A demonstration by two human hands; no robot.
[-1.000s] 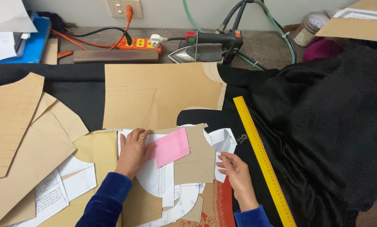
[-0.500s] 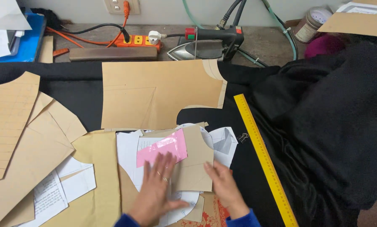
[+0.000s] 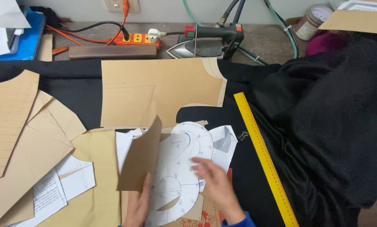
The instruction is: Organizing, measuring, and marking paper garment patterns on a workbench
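Left hand [image 3: 139, 206] has lifted brown pattern piece [image 3: 140, 157]

Left hand [image 3: 138, 206] low in frame, gripping the bottom edge of a brown card pattern piece [image 3: 140, 157] tipped up on its edge. Right hand [image 3: 216, 180] blurred, spread flat on a white curved paper pattern [image 3: 178, 168] printed with blue circles. Yellow ruler [image 3: 264, 157] lying diagonally on black fabric [image 3: 323, 126], small binder clip [image 3: 242, 135] just beside it. Large tan pattern sheet [image 3: 163, 90] farther up. Steam iron [image 3: 207, 42] and orange power strip [image 3: 136, 38] at the back of the table.
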